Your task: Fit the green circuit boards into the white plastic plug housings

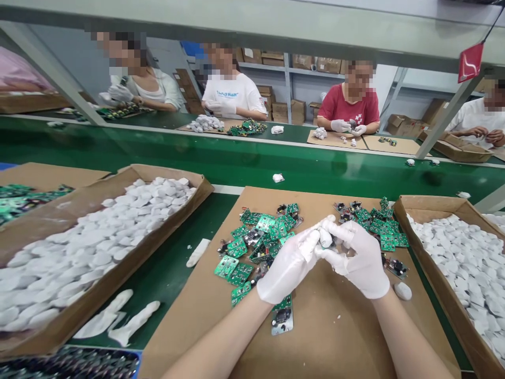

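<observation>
In white gloves, my left hand [290, 266] and my right hand [361, 258] meet above the cardboard sheet [327, 337]. Between their fingertips is a white putty-like lump [325, 238], pinched from both sides. Whether a circuit board sits beneath the lump is hidden by my fingers. Loose green circuit boards [239, 247] lie in a heap just left of and behind my left hand. A second group of circuit boards [389, 223] lies behind and right of my right hand. One single white lump [403, 291] rests on the cardboard beside my right wrist.
Cardboard trays of white lumps stand at left [114, 231] and right [453, 258]. White glove-like scraps [134, 321] lie on the green surface. Beyond runs a green conveyor belt [236, 166] carrying a lump-topped piece [278, 178]. Several co-workers sit across it; a metal frame [252, 26] spans overhead.
</observation>
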Available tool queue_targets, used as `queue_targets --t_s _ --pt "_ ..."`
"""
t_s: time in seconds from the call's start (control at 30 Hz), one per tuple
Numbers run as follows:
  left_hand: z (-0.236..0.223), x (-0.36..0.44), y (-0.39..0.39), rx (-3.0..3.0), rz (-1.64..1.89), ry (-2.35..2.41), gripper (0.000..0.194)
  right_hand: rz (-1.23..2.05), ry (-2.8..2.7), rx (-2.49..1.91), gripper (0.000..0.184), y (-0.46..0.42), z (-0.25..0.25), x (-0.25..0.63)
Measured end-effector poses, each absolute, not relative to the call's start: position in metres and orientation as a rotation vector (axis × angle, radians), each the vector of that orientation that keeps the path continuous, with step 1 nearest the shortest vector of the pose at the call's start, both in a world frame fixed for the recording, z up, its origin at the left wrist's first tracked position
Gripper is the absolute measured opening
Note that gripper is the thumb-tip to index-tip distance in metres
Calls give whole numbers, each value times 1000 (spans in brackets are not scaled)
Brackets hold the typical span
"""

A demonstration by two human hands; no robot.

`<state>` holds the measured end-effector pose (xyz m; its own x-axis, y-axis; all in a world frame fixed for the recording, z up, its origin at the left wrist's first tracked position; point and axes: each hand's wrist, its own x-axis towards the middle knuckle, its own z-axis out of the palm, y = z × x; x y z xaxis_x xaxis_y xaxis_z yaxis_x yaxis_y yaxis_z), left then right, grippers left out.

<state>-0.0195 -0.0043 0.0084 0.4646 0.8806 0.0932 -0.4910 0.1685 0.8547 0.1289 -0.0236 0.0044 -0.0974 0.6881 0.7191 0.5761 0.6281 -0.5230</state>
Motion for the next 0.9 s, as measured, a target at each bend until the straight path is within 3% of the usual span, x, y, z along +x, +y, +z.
queue_targets --t_s 0.2,0.43,0.6,0.7,0.9 --pt "8 -15 -3 917 951 376 37 184 -1636 -1051 29 -23 3 129" --pt "9 -21 -1 947 1056 397 34 326 -1781 -913 39 -28 9 131" --pt "6 -25 2 871 1071 387 27 486 -1583 -901 47 -25 6 133" --pt "4 -26 4 805 1081 429 38 592 -1406 -835 48 -22 4 130" --pt "1 -26 6 766 1083 368 32 470 -1396 -810 33 -24 5 129"
